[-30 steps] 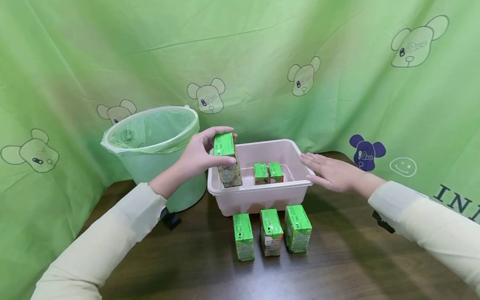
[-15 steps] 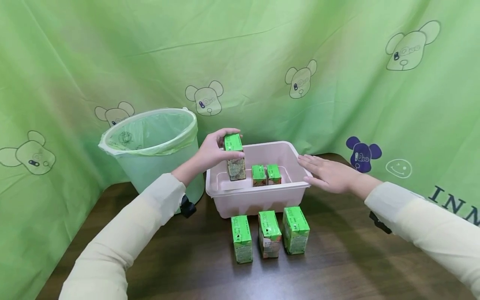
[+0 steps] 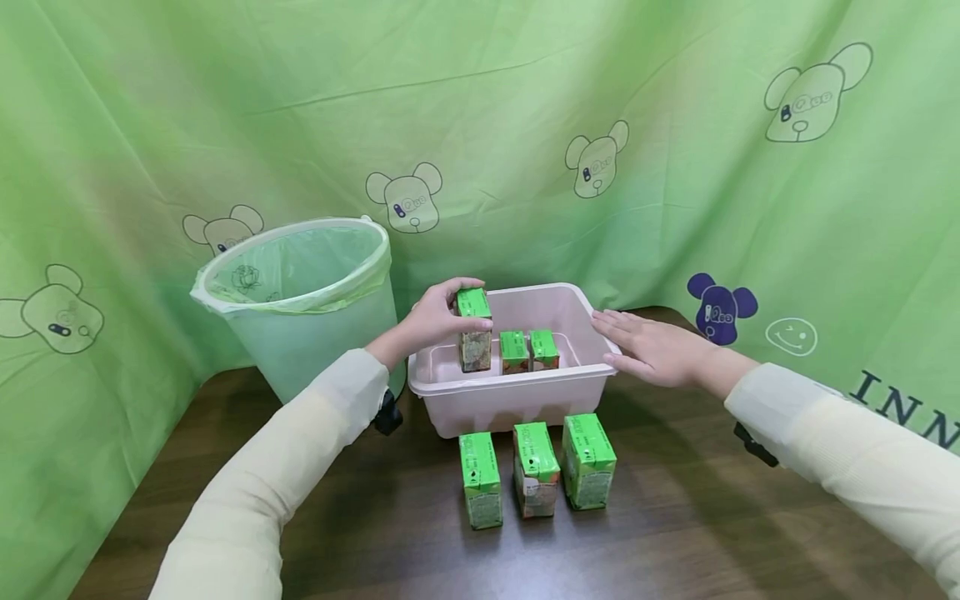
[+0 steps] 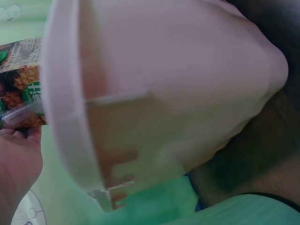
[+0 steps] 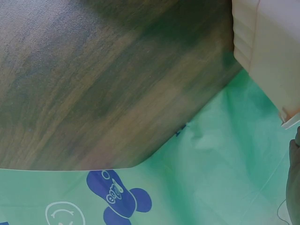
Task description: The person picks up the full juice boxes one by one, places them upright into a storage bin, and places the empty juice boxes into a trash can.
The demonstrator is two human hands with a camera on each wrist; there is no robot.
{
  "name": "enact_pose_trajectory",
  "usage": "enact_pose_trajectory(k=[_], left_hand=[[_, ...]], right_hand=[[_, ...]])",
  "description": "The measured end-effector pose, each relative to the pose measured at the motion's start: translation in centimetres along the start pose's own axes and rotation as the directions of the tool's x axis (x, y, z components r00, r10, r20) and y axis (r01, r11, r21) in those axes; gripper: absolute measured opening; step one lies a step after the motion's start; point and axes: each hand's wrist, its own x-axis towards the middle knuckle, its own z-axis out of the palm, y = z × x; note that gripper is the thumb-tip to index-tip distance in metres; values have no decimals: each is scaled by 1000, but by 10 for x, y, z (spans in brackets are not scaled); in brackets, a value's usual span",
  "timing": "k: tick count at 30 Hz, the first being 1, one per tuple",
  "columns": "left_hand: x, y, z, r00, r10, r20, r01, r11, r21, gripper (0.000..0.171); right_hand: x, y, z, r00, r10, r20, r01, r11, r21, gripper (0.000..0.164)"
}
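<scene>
Left grip (image 3: 431, 318) holds green-topped, fruit-printed carton (image 3: 474, 329) upright.

Small green-topped drink cartons: six. Three (image 3: 474, 339) (image 3: 513, 351) (image 3: 543, 349) are inside the bin at frame centre; three (image 3: 480, 479) (image 3: 536, 469) (image 3: 588, 460) stand below it. Pale pink rectangular plastic bins (image 3: 510, 402): one. Round waste baskets lined with a green bag (image 3: 300, 321), centre left: one.

A staged recording corner: green bear-print cloth (image 3: 525, 100) hung as backdrop behind a wooden table (image 3: 675, 533)
</scene>
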Motion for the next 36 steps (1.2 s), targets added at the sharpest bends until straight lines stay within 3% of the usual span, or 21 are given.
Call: enact_pose_trajectory(k=[22, 36], left_hand=[[13, -23, 10, 995, -60, 79, 43, 977, 209, 73], [17, -27, 17, 990, -66, 127, 34, 970, 239, 71]], right_hand=[[-1, -3, -2, 1000, 11, 2, -11, 1000, 8, 60], [0, -3, -2, 1000, 20, 15, -20, 1000, 11, 61]])
